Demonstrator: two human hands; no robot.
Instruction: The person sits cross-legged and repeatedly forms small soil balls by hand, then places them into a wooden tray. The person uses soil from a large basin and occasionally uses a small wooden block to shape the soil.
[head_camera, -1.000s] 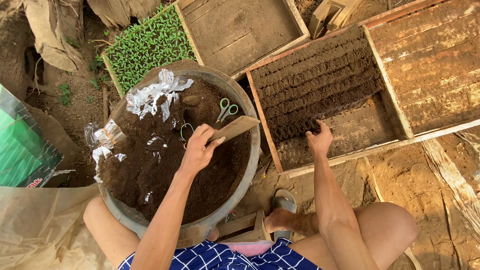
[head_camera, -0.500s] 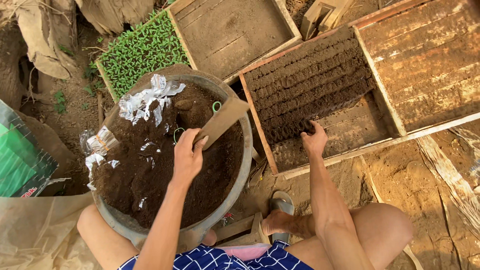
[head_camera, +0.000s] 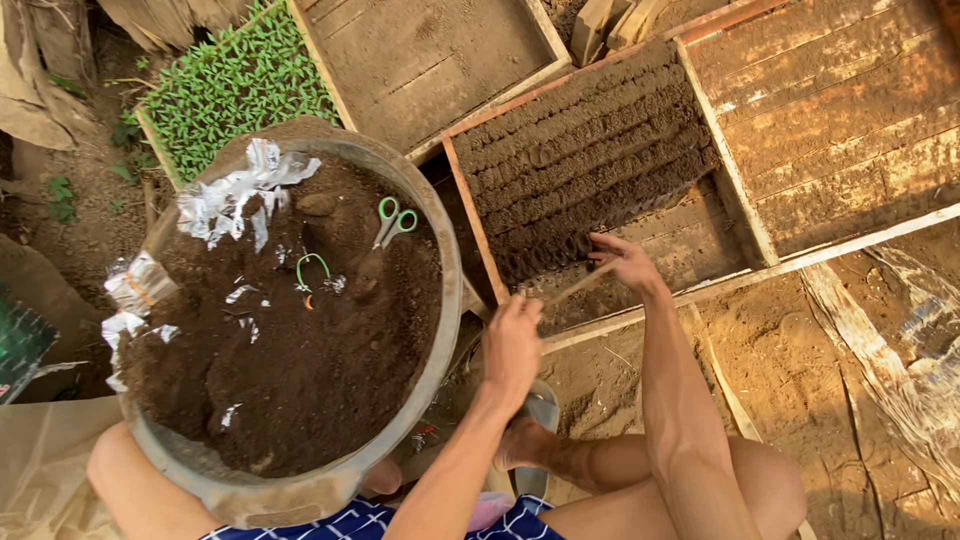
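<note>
**Soil blocks fill most of the wooden tray; the near strip is still bare**

The left hand is clenched around the handle end of a flat wooden slat, which runs from its fingers up and to the right, seen almost edge-on. The far tip of the slat ends just at the fingertips of the right hand, which lies spread and unclenched, grasping nothing, with its fingers at the near edge of the rows of soil blocks.

Those dark blocks stand packed in several close rows inside the wooden tray, filling it from the far side down to where the right fingers rest. Below the fingers, towards the person, a band of bare boards shows along the tray bottom, wider to the right of the hand. Judged from this, well over half the tray is filled and the near strip is left to do.

To the left of the left hand, well apart from its fingers, stands the round tub, heaped with loose dark soil. On the soil lie green-handled scissors, crumpled foil scraps and a green loop. Beyond the right fingers, to the right, a second tray shows only empty planks, and far past the tub a bed of green seedlings grows.
</note>
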